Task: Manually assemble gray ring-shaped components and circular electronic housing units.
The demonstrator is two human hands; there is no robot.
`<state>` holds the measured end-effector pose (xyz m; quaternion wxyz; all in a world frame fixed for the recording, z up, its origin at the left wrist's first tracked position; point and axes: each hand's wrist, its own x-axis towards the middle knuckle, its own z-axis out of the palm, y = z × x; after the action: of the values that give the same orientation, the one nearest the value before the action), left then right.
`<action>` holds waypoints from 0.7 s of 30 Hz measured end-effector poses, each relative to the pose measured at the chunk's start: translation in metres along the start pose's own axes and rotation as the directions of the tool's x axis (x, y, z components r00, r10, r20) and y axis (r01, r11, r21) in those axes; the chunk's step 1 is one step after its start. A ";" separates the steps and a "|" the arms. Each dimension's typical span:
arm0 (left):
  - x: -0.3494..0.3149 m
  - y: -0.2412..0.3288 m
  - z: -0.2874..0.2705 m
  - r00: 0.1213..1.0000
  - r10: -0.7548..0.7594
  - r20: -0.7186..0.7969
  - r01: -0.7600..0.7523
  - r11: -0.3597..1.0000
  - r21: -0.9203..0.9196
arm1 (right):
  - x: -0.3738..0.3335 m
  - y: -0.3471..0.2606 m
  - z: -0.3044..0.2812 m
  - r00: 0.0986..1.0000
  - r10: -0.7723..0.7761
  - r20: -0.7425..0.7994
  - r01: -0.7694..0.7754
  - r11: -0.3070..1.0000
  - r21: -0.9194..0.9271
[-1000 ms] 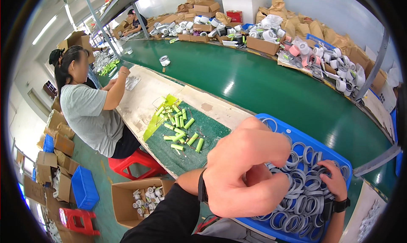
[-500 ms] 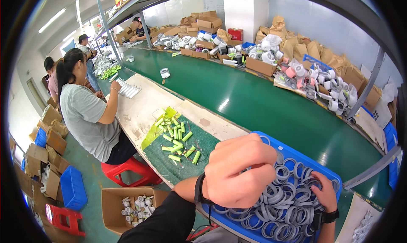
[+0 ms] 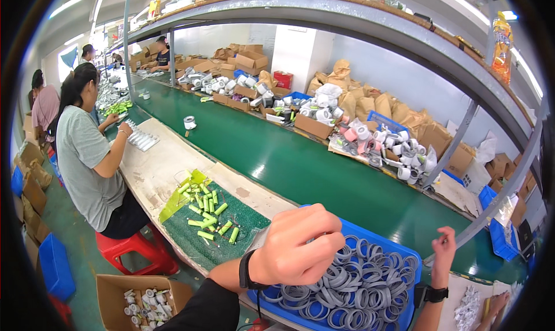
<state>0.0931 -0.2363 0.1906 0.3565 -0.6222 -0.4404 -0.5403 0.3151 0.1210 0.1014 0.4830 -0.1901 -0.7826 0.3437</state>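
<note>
My left hand (image 3: 298,244), a black band on its wrist, is closed in a fist above the near left part of a blue tray (image 3: 404,247). Whatever it may hold is hidden behind the fingers. Many loose grey rings (image 3: 352,279) fill the tray in a heap. Just past the tray's right side, my right hand (image 3: 444,249) is raised with its fingers loosely bent and apart. I see nothing in it. Left of my fist, green cylindrical cells (image 3: 209,221) with thin wires lie scattered on a dark green mat (image 3: 254,220).
A co-worker in a grey shirt (image 3: 87,152) sits at the bench's left, handling white parts (image 3: 141,139). A green conveyor belt (image 3: 289,166) runs beyond. A carton of white parts (image 3: 115,285) stands below left. Another person's hand (image 3: 496,308) rests by white pieces (image 3: 467,308). A metal shelf (image 3: 324,10) spans overhead.
My right hand has left the rings and moved right, out past the tray's edge. My left hand stays closed above the tray. The whole view has turned to the right.
</note>
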 end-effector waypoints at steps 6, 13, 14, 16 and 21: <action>0.001 0.006 0.001 0.999 0.036 -0.026 -0.039 0.992 -0.120 | 0.010 -0.117 -0.041 0.999 -0.016 -0.032 0.030 0.867 0.498; -0.004 0.007 0.001 0.916 -0.122 0.383 0.186 0.973 -0.135 | -0.006 -0.249 0.074 0.619 -0.696 0.364 0.341 0.656 0.674; -0.002 0.004 0.002 0.934 -0.045 0.353 0.107 0.982 -0.156 | -0.005 -0.267 0.085 0.466 -0.792 0.394 0.443 0.594 0.671; -0.009 -0.002 0.022 0.968 -0.003 0.251 0.114 0.897 -0.428 | -0.019 -0.277 0.119 0.372 -0.840 0.395 0.494 0.539 0.682; -0.019 0.005 0.018 0.981 -0.187 -0.050 0.039 0.442 -0.896 | -0.061 -0.302 0.205 0.378 -0.903 0.206 0.611 0.410 0.677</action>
<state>0.1042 -0.2246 0.1689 -0.0293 -0.6458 -0.1057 -0.7556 0.1719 -0.1987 0.2208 0.3715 0.4462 -0.7591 0.2944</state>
